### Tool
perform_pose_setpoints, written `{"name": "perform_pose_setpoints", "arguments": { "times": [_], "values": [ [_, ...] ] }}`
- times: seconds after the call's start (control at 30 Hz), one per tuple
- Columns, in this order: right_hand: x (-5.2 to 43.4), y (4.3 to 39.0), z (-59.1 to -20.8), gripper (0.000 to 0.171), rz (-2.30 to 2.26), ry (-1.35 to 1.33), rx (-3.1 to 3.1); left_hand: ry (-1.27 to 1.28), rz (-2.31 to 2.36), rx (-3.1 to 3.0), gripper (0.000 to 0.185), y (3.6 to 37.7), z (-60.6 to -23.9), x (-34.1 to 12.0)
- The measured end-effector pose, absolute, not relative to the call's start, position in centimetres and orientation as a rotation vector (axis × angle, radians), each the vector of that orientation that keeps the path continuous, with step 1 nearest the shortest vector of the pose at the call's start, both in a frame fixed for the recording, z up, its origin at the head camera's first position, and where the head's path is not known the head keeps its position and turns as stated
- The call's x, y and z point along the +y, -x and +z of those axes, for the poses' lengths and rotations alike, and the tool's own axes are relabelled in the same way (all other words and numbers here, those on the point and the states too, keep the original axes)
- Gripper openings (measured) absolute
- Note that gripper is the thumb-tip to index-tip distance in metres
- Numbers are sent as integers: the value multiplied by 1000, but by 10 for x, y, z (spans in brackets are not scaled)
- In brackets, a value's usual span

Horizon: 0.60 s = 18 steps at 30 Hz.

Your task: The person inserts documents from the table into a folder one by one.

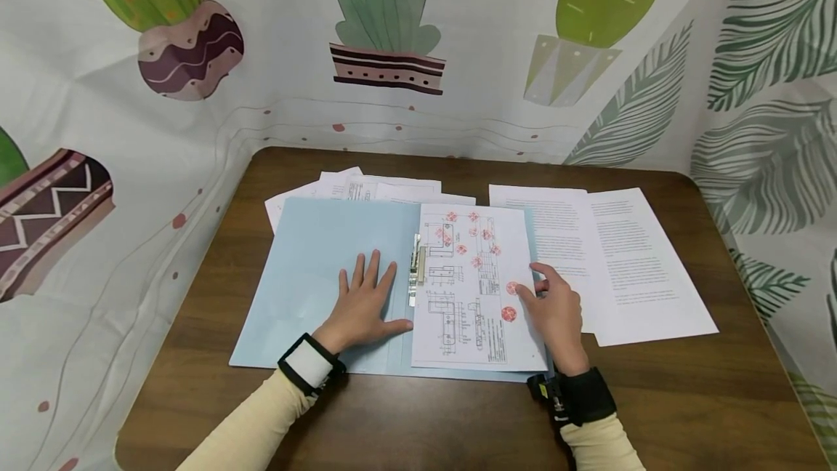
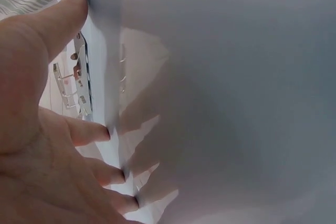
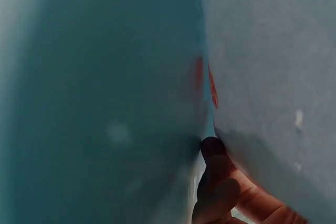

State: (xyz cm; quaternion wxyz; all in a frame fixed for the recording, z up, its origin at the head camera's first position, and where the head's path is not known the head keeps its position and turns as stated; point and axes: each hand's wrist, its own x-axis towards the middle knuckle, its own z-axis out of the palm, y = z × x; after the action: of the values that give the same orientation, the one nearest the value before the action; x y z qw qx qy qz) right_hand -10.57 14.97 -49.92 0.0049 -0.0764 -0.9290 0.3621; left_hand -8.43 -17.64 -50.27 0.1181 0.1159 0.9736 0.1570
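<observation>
A light blue folder (image 1: 307,253) lies open on the table, its metal clip (image 1: 416,267) along the middle fold. On its right half is a white sheet with technical drawings and red stamps (image 1: 467,289). My left hand (image 1: 366,304) rests on the left cover with the fingers spread and the thumb near the fold. At the sheet's right edge, my right hand (image 1: 556,311) pinches the paper, thumb on top and other fingers at the edge. The right wrist view shows fingertips (image 3: 212,148) between the blue surface and the pale sheet; the thumb's contact is hidden there.
Several loose printed papers (image 1: 340,186) stick out behind the folder. To the right, two text pages (image 1: 641,260) overlap on the brown wooden table (image 1: 660,391), the nearer one partly behind my right hand. A cloth printed with cacti and leaves (image 1: 484,20) surrounds the table.
</observation>
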Motion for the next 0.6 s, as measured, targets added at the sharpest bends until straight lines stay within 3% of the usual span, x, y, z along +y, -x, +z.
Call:
{"name": "perform_pose_setpoints", "arguments": {
  "times": [0.6],
  "values": [
    [148,106,-502,58,1098,248,-2952,-380,451,2843,105,83,-499,-178]
  ]
}}
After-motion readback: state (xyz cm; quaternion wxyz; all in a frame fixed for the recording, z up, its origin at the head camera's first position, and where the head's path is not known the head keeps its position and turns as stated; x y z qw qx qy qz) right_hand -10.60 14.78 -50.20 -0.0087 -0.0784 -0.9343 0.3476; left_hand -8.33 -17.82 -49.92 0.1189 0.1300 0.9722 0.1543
